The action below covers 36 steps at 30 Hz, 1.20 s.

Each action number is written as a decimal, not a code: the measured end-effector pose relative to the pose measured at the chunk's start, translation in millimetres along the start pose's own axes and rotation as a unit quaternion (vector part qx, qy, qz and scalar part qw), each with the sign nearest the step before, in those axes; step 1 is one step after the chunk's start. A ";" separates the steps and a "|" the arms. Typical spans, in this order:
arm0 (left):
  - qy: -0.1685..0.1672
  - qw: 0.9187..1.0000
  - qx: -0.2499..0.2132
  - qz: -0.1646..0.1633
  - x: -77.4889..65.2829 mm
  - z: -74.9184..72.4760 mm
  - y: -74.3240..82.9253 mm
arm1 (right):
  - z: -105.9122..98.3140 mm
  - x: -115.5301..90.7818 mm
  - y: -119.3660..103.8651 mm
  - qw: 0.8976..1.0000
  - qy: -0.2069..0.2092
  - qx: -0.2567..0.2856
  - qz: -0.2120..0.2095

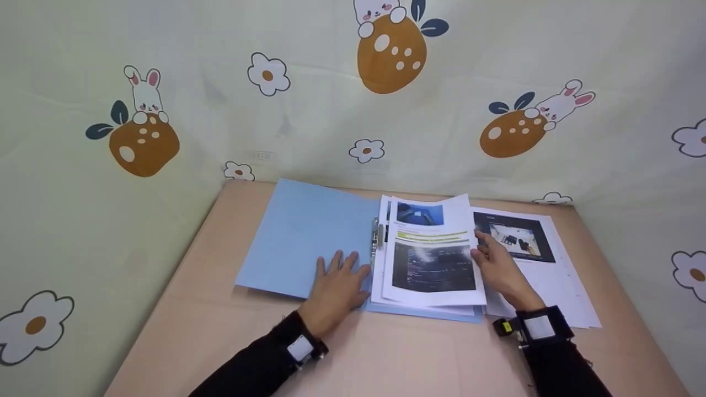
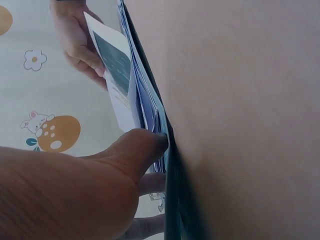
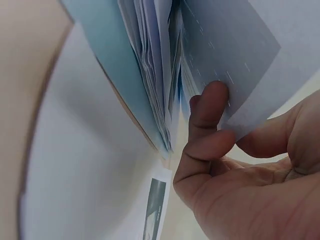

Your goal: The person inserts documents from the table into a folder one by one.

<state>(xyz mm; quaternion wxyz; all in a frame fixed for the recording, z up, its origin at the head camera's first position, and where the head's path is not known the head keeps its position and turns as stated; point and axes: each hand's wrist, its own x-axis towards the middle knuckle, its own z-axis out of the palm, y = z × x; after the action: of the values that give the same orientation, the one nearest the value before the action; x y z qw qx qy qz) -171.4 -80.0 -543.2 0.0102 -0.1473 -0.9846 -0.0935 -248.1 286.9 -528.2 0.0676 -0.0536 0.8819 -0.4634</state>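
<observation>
A blue folder (image 1: 314,231) lies spread on the table, with a metal clip (image 1: 378,234) along its spine. Printed sheets (image 1: 433,220) with photos and yellow-marked lines sit on its right half. My right hand (image 1: 496,270) pinches the right edge of the top sheet (image 3: 250,55) between thumb and fingers, lifting it off the stack below. My left hand (image 1: 337,289) rests with spread fingers on the folder's left cover beside the spine; in the left wrist view its thumb (image 2: 142,145) lies by the lower edge of the papers.
Other printed sheets (image 1: 557,292) lie on the table to the right, partly behind the right hand. The pinkish table (image 1: 408,358) meets a patterned cloth wall (image 1: 314,127) at the back and sides. A small camera is strapped to each wrist.
</observation>
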 end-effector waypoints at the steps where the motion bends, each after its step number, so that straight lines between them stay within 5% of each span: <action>1: -0.002 1.000 -0.001 -0.001 0.3 0.3 -0.1 | 1.1 -0.2 -0.2 1.000 -0.004 0.001 0.002; 23: -0.008 1.000 0.001 -0.002 1.7 0.1 -0.1 | 11.6 0.9 -1.3 0.998 -0.002 0.050 -0.032; 36: -0.005 1.000 -0.005 0.000 0.8 2.1 -1.2 | 14.3 0.0 0.5 1.000 -0.009 0.001 -0.003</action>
<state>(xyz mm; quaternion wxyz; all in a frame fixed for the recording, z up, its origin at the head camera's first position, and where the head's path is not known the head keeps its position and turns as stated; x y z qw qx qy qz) -172.5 -80.5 -545.4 0.0046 -0.1481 -0.9842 -0.0972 -245.7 275.6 -536.6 0.0745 -0.0602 0.8807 -0.4638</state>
